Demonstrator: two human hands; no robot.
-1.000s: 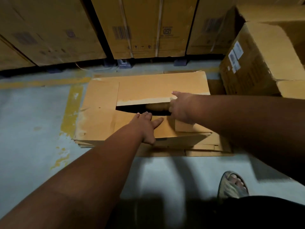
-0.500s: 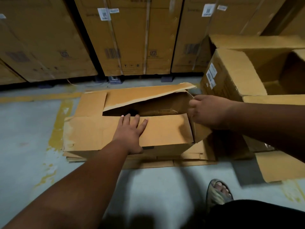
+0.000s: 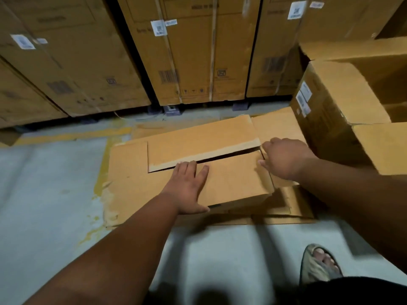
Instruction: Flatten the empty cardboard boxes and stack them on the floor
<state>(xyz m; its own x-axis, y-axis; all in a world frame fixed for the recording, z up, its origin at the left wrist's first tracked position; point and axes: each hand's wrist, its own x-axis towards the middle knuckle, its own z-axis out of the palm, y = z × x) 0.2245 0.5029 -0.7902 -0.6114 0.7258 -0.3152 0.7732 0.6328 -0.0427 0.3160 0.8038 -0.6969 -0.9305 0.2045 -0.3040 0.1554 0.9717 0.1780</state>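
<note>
Left hand (image 3: pixel 189 188) presses flat on collapsing box (image 3: pixel 231 179); right hand (image 3: pixel 284 158) grips its end flap.

Tall sealed cartons (image 3: pixel 187 53) line the back; a sandalled foot (image 3: pixel 319 264) stands on grey floor (image 3: pixel 44 194).

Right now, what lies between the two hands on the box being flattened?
Head view: only bare cardboard of the near flap lies between the left hand and right hand.

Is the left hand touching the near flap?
Touching. The head view shows the left hand lying flat on the near flap, palm and straight fingers pressed against the cardboard.
</note>
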